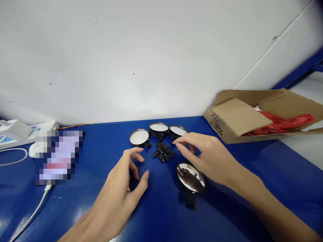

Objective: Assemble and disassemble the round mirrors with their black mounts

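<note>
The right hand [212,153] has its thumb and first finger almost touching at the tips. I can't tell if they meet or pinch something small. The tips are just beside a pile of little black caps [165,157] and the right mirror [179,130] at the back. The left hand [123,188] has its thumb and fingers apart and bent, with nothing in them. It is near the left mirror [139,137] (a round one, with a small black knob [148,145] next to its rim). Between those two is the middle mirror [158,127], behind the caps.

A closer mirror [191,178] lies by the right wrist, with a black clip [190,201] on its near side. It shows a dark shape and some bright white.

All of this is on a shiny blue table [156,215]. Far to the left is a phone [60,154], blurred into squares, with a white cord [32,215]. Behind it is a power strip [47,129]. On the right sits an open box [224,129] with a red bag [290,121] inside. A white wall [151,60] stands behind.
</note>
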Demonstrator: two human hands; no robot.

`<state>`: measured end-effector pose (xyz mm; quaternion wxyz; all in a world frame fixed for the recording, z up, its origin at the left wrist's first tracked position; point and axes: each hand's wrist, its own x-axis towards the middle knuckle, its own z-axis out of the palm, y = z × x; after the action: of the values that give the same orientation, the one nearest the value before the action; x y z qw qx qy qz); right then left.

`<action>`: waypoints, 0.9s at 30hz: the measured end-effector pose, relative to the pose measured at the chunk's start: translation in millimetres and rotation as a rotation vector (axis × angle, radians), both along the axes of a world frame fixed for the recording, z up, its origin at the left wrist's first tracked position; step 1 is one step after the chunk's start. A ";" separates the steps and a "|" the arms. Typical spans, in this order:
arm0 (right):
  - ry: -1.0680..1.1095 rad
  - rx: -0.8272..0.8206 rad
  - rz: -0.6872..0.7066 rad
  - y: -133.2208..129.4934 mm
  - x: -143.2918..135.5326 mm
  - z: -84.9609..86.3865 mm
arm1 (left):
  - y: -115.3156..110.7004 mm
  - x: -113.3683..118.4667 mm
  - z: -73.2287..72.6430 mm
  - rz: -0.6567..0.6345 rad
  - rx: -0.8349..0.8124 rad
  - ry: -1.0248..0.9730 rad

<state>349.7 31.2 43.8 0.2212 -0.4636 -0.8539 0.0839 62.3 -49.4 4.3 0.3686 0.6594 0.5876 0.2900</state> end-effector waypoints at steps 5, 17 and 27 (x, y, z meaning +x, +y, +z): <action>-0.217 -0.036 -0.040 -25.5 14.4 11.6 | 0.6 -0.2 1.6 0.006 0.000 -0.008; -0.322 -0.095 -0.018 -44.1 -11.6 -2.4 | 2.3 -2.3 -1.3 -0.009 0.006 0.007; -0.112 -0.161 0.054 -40.6 -24.8 9.6 | -1.3 0.0 3.5 -0.003 -0.004 -0.024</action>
<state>324.9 -9.3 53.4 0.1325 -0.4607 -0.8676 0.1322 62.3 -50.7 7.8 0.3776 0.6557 0.5828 0.2962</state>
